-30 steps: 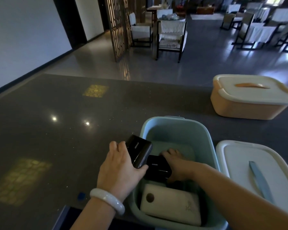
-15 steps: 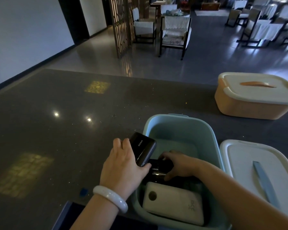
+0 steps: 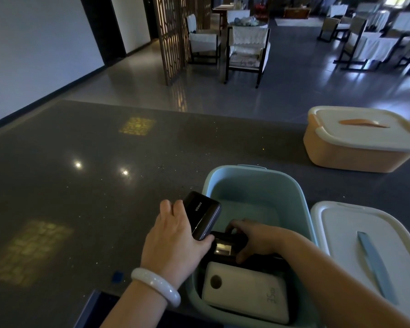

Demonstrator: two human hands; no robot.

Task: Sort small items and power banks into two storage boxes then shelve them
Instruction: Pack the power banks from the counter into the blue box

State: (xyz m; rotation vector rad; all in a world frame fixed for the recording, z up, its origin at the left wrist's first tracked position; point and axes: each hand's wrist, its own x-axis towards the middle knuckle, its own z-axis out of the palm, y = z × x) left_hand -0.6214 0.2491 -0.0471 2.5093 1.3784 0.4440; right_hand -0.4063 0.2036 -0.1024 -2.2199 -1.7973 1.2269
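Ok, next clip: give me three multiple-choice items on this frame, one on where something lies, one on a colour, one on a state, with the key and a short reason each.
1. Where does the white power bank lie?
A. On the counter beside the box
B. Inside the blue box, at its near end
C. On the white lid

2. What colour is the closed box at the far right?
A. Orange with a pale lid
B. Green
C. Black

3. What is the left hand doing?
A. Resting flat on the counter
B. Lifting the white lid
C. Holding a black power bank at the blue box's left rim

Key: 1 B, it lies inside the walls nearest the camera. 2 A, orange walls under a pale lid with an orange handle. 3 C, fingers and thumb wrap the black bank; the right hand holds another black power bank inside the box.
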